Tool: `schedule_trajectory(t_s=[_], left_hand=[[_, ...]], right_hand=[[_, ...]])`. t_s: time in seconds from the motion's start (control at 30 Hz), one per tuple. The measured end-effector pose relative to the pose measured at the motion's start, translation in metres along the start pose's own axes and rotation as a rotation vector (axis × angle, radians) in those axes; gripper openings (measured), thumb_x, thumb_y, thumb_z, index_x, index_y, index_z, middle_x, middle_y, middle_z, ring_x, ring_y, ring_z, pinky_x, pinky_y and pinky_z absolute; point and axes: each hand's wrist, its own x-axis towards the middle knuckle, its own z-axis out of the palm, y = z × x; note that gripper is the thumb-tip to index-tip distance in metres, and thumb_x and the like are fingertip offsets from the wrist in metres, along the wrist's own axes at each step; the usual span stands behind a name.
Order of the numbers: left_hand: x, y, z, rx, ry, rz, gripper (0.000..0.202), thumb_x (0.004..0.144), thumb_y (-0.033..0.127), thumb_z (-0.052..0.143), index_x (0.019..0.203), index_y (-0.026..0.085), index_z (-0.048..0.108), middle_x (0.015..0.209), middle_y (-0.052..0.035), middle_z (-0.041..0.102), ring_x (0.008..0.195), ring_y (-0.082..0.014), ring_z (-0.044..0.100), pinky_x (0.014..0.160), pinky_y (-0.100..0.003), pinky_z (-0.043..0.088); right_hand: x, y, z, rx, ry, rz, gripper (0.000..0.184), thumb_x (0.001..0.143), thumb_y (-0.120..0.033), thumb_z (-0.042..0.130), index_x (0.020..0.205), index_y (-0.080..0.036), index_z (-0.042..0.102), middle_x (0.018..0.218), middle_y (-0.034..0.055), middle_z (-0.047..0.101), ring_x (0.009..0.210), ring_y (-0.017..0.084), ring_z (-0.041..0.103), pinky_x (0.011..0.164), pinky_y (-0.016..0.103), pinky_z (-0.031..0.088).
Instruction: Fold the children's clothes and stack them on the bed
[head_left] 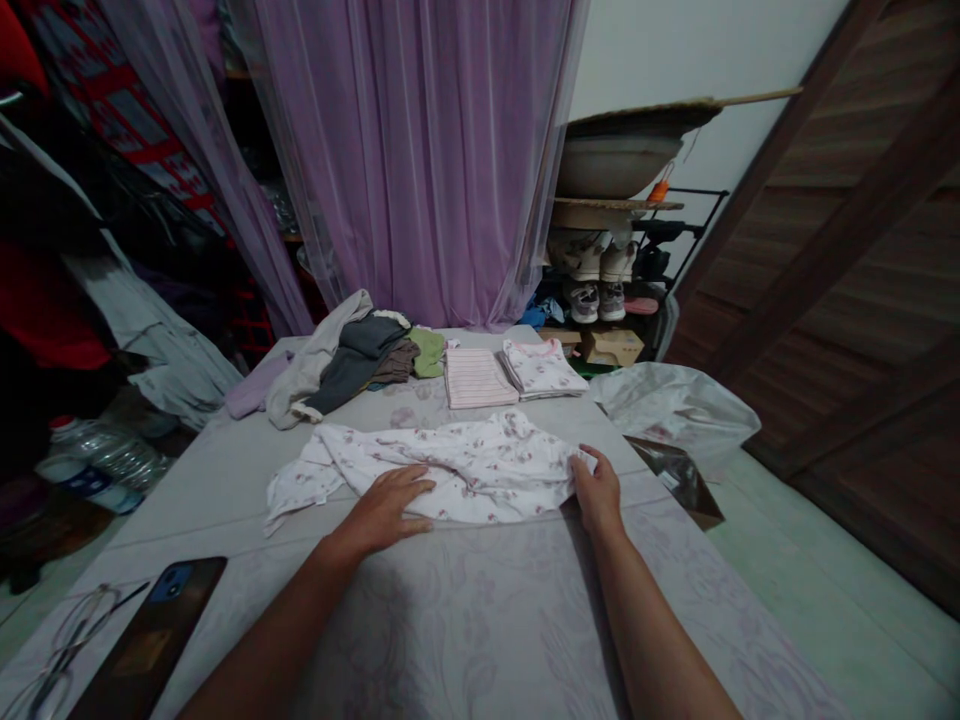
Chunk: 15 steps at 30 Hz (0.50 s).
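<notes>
White printed garment [480,465] lies nearer you than the folded striped cloth [480,378]. Your right hand [598,492] pinches the garment's end; your left hand [391,508] rests loosely spread on it, gripping nothing. Smooth creases outward, pinch light.

The white printed garment [480,460] is thin, matt cloth, softly creased, and the surface [480,620] under it wears a smooth, floral-patterned covering with a dull sheen. Beyond the garment, the striped folded piece [480,378] is flat, matt fabric, while the purple curtain [427,160] is sheer, gauzy cloth with a faint gloss. Right of the garment come a crinkled, shiny translucent plastic bag [675,405], smooth pale flooring [802,560] and dark, visibly grained wood panelling [847,300]. Left of the garment, a bottle [105,450] is clear, glossy, ribbed plastic; nearer than the garment, the phone [180,600] has a smooth dark back
</notes>
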Motion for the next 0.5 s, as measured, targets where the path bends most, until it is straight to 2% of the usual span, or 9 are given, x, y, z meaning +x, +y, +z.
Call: schedule_trajectory(t_s=[0.07, 0.13, 0.23, 0.3, 0.4, 0.5], left_hand=[[0.000, -0.002, 0.005, -0.022, 0.002, -0.010, 0.048, 0.075, 0.048, 0.070, 0.118, 0.027, 0.068, 0.139, -0.0092, 0.057, 0.131, -0.0274, 0.048, 0.110, -0.041, 0.034], [0.000, -0.003, 0.006, -0.045, 0.042, -0.013, 0.035, 0.081, 0.044, 0.063, 0.111, 0.027, 0.071, 0.131, -0.0083, 0.063, 0.125, -0.0251, 0.053, 0.108, -0.040, 0.037], [-0.001, 0.003, 0.003, -0.071, 0.145, -0.065, 0.028, 0.086, 0.040, 0.053, 0.099, 0.025, 0.073, 0.111, -0.0087, 0.072, 0.108, -0.0234, 0.062, 0.100, -0.037, 0.043], [-0.004, 0.012, -0.005, -0.070, 0.159, -0.131, 0.029, 0.088, 0.040, 0.048, 0.091, 0.024, 0.072, 0.093, -0.0077, 0.073, 0.091, -0.0227, 0.065, 0.087, -0.033, 0.047], [-0.012, 0.020, -0.025, -0.071, 0.046, -0.196, 0.033, 0.088, 0.044, 0.044, 0.077, 0.024, 0.068, 0.071, -0.0027, 0.067, 0.069, -0.0198, 0.061, 0.068, -0.027, 0.044], [-0.013, 0.016, -0.047, -0.116, -0.102, -0.225, 0.036, 0.085, 0.052, 0.048, 0.068, 0.024, 0.065, 0.067, -0.0004, 0.065, 0.065, -0.0181, 0.059, 0.061, -0.024, 0.039]], right_hand=[[-0.002, -0.001, 0.000, 0.038, 0.008, 0.010, 0.048, 0.064, -0.043, 0.064, 0.104, -0.017, 0.065, 0.078, 0.0022, 0.068, 0.071, 0.019, 0.062, 0.062, 0.028, 0.049], [-0.005, -0.004, 0.000, 0.058, 0.032, 0.018, 0.045, 0.063, -0.042, 0.065, 0.100, -0.017, 0.065, 0.075, 0.0007, 0.066, 0.068, 0.018, 0.060, 0.060, 0.027, 0.048], [-0.009, -0.009, -0.001, 0.028, 0.078, 0.024, 0.040, 0.061, -0.042, 0.064, 0.093, -0.018, 0.064, 0.069, -0.0021, 0.062, 0.063, 0.016, 0.057, 0.056, 0.025, 0.045], [-0.009, -0.011, -0.006, -0.033, 0.092, 0.041, 0.037, 0.061, -0.040, 0.062, 0.090, -0.018, 0.064, 0.064, -0.0034, 0.059, 0.059, 0.015, 0.053, 0.053, 0.025, 0.042], [-0.005, -0.012, -0.019, -0.192, 0.074, 0.019, 0.034, 0.061, -0.037, 0.060, 0.089, -0.018, 0.065, 0.064, -0.0024, 0.060, 0.056, 0.016, 0.052, 0.053, 0.027, 0.041], [0.005, -0.017, -0.026, -0.430, 0.012, -0.107, 0.037, 0.064, -0.034, 0.059, 0.097, -0.019, 0.066, 0.079, 0.0023, 0.067, 0.068, 0.019, 0.059, 0.062, 0.029, 0.043]])
